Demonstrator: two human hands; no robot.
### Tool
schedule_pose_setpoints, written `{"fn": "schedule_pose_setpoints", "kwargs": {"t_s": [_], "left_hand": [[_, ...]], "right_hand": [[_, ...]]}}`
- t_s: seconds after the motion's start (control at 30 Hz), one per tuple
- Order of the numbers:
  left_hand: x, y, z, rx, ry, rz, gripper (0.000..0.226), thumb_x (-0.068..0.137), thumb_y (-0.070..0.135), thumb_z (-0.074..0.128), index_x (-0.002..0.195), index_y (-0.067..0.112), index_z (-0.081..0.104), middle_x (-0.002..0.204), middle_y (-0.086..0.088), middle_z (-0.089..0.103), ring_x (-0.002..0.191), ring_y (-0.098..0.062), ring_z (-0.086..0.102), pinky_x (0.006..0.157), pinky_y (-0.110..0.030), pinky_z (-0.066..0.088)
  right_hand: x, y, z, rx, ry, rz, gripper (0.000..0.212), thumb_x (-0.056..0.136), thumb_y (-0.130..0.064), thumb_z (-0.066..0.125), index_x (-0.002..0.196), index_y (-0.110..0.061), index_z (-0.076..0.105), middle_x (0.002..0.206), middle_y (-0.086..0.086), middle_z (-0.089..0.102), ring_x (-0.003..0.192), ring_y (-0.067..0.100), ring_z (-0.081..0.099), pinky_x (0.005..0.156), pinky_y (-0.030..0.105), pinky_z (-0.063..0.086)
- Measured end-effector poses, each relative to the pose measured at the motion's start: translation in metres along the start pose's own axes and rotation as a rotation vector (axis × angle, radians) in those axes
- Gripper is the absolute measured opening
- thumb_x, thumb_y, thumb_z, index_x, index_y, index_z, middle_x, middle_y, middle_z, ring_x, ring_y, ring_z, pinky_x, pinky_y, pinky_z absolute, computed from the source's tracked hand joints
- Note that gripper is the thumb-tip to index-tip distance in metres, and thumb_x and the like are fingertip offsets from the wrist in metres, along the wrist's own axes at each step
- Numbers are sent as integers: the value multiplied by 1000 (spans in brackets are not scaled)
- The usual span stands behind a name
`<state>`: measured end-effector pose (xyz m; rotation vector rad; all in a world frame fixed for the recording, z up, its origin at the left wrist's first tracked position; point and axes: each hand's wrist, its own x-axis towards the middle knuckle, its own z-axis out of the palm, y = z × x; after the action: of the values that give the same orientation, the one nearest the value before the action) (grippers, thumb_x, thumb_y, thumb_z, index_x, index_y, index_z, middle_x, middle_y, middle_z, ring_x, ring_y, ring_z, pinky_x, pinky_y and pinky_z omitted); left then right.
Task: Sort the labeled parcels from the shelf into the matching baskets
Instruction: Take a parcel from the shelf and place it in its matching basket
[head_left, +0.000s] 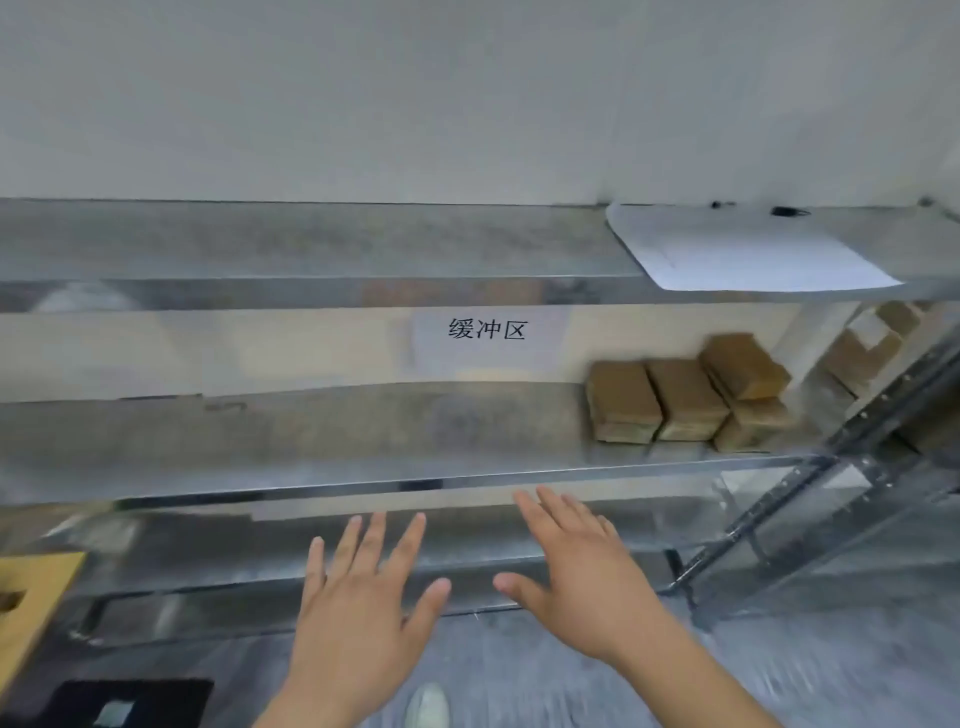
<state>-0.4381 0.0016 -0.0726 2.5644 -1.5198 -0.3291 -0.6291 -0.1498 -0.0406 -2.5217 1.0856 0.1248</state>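
Note:
Several brown cardboard parcels (685, 397) stand in a cluster at the right end of the middle shelf (311, 441) of a metal rack. One parcel lies tilted on top of another. My left hand (358, 608) and my right hand (587, 577) hover side by side below the shelf's front edge, palms down. Their fingers are spread straight and hold nothing. Both hands are well left of and below the parcels.
A white sheet (743, 249) lies on the top shelf at the right. A paper sign with black characters (485, 330) hangs on the wall behind the middle shelf. A cardboard box edge (31, 597) and a black object (130, 701) sit at lower left. A second rack (872, 415) stands at right.

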Motion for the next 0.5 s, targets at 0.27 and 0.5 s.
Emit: {"fn": "schedule_pose_setpoints", "kwargs": {"t_s": [0.27, 0.5], "left_hand": [[141, 105, 33, -84, -35, 197, 89, 76, 87, -14, 155, 52, 6, 167, -2, 16, 156, -24, 7, 124, -50, -3], [246, 230, 45, -10, -145, 449, 83, 86, 80, -1, 159, 41, 7, 164, -8, 26, 152, -33, 18, 122, -54, 8]], "right_hand": [[55, 125, -37, 18, 40, 230, 90, 92, -77, 42, 162, -38, 2, 172, -6, 1, 158, 17, -2, 127, 48, 10], [77, 237, -89, 45, 132, 437, 86, 93, -75, 43, 162, -36, 8, 172, -3, 8, 158, 19, 6, 126, 47, 15]]}}
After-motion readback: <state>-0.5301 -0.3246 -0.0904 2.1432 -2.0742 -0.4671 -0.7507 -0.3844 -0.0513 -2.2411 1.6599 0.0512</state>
